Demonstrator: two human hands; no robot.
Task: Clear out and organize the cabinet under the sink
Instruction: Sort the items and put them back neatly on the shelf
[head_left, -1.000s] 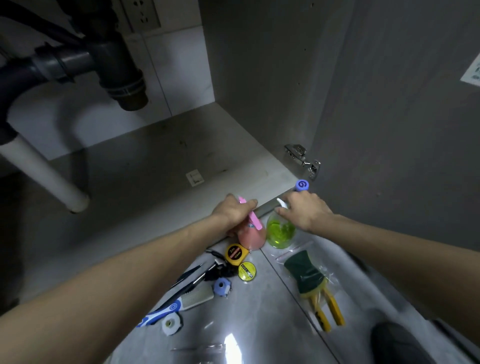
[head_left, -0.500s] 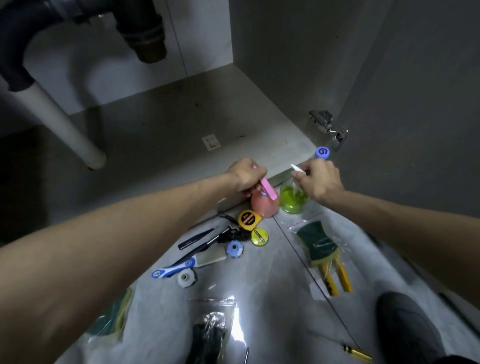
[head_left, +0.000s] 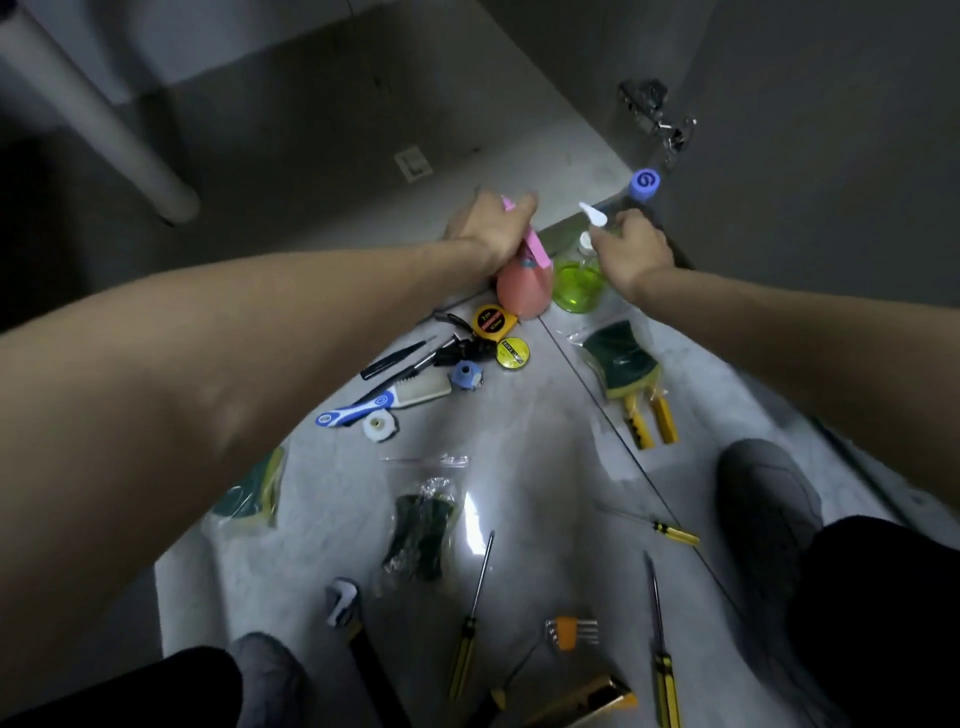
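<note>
My left hand is closed around the pink pump head of a pink bottle that stands on the floor at the cabinet's front edge. Right beside it stands a clear bottle of green liquid with a white pump, and my right hand grips its top. A bottle with a blue cap stands just behind my right hand. The cabinet floor behind the bottles carries only a small white tag.
Scattered on the floor tiles: a yellow tape measure, a blue-handled brush, bagged green sponges, yellow pliers, screwdrivers, a wrench. My shoes flank the tools. A white drain pipe descends at left; the door hinge is at right.
The view has tilted down, showing more floor, tools and my shoes. Both hands stay on the same two bottle tops at the cabinet edge.
</note>
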